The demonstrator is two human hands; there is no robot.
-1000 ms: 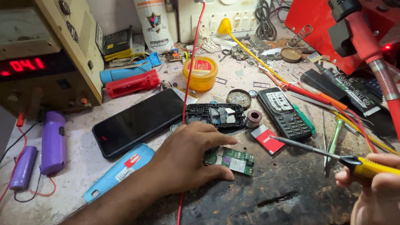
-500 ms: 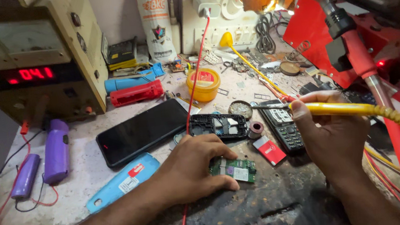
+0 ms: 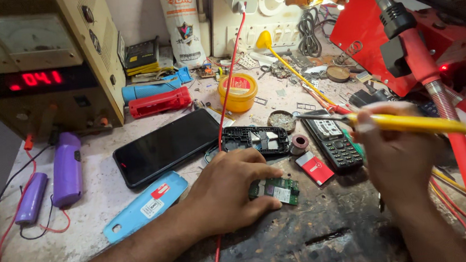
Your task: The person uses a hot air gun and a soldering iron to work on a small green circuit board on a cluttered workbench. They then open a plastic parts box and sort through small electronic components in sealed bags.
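Hands: left hand (image 3: 224, 191) flat on green circuit board (image 3: 276, 190), right hand (image 3: 397, 152) gripping yellow soldering iron (image 3: 414, 124).

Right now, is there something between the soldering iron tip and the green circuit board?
Nothing visible blocks it. The soldering iron in the right hand has its tip above the keypad phone; the circuit board lies lower left, pinned by the left hand.

Left hand (image 3: 224, 191) on circuit board (image 3: 276, 191), cluttered workbench (image 3: 100, 229).

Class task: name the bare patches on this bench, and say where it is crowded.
Bare bench lies in front of the purple batteries and blue cover, and on the dark mat between both forearms. Crowded: behind the black phone, toward the wall sockets.
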